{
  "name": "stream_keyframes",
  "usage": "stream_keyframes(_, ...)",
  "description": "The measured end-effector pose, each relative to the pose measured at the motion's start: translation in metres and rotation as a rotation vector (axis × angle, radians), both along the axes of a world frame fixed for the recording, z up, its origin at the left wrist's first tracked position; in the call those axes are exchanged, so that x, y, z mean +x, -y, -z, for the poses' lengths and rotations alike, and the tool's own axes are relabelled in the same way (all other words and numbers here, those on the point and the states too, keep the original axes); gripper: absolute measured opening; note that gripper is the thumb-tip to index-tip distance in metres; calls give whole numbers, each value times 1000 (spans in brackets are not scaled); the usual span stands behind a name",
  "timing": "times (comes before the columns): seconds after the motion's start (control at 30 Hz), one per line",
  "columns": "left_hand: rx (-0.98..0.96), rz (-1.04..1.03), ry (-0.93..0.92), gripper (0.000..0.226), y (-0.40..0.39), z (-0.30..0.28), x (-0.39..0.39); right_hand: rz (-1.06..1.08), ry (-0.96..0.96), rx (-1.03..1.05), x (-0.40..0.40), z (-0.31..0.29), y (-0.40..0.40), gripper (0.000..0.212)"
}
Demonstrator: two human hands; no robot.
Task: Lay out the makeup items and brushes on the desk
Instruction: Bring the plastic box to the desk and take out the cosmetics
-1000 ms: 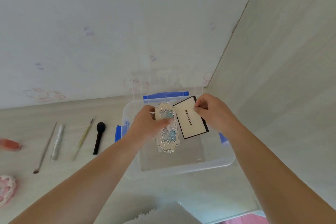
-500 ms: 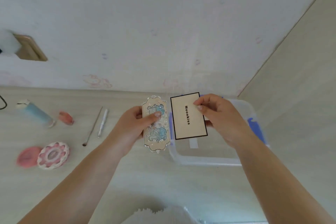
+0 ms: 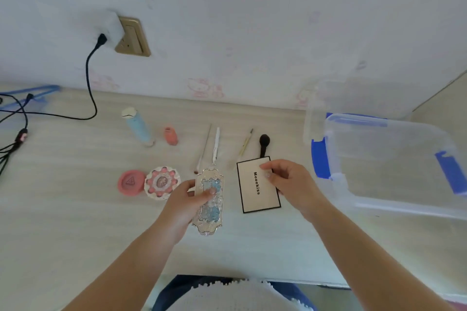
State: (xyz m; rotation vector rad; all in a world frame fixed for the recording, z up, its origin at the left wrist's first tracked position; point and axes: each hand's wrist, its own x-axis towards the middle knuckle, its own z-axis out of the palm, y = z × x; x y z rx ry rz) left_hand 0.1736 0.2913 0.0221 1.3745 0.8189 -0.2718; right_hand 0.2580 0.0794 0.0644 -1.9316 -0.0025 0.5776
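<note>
The left hand is gripping an ornate cream-and-blue palette, fingers curled round its left edge and the thumb pressing on its face, while the right hand is pinching the upper right part of a white black-bordered card palette. Both pieces are lying with their long axes running away from the person, side by side and apart, with the ornate one to the left. Whether they are already resting on the desk or hovering just above it is hard to judge from this angle. The bare stretch of desk directly beneath them is where the coming move is likely heading, so each hand is placing its own piece, neither needing to cross. The far end of the ornate palette is sitting near the tips of a thin brush and a white pen-like stick, and the card's far edge is overlapping the handle of a black brush, so setting down may call for a slight pull toward the person. The card is reading "Mooekiss" in black letters along its length. The pink round compact is showing a raised triangular mark that is too small to read. The clear box is standing well to the right.
</note>
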Motion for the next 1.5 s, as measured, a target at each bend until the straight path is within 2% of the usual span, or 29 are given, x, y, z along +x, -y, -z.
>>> stream_keyframes(0.23,13,28,-94,36,-12,39,-11,83,-155,-97,-31,63,-16,19)
stream_keyframes(0.4,143,98,-93,37,-11,45,1,127,-169,-126,-34,78,-16,19)
stream_keyframes(0.57,323,198,-94,43,-9,47,18,113,-122,-150,-26,82,-17,20)
stream_keyframes(0.77,450,230,-66,35,-10,46,32,65,-77,-222,-14,84,-17,22)
stream_keyframes(0.97,587,330,-38,66,0,46,35,-79,10,-372,-15,83,-24,47)
stream_keyframes(1.13,768,413,-33,67,5,50,28,-71,64,-433,-19,84,-29,50)
stream_keyframes(1.5,849,439,-65,62,8,49,24,-14,117,-530,-28,82,-33,51)
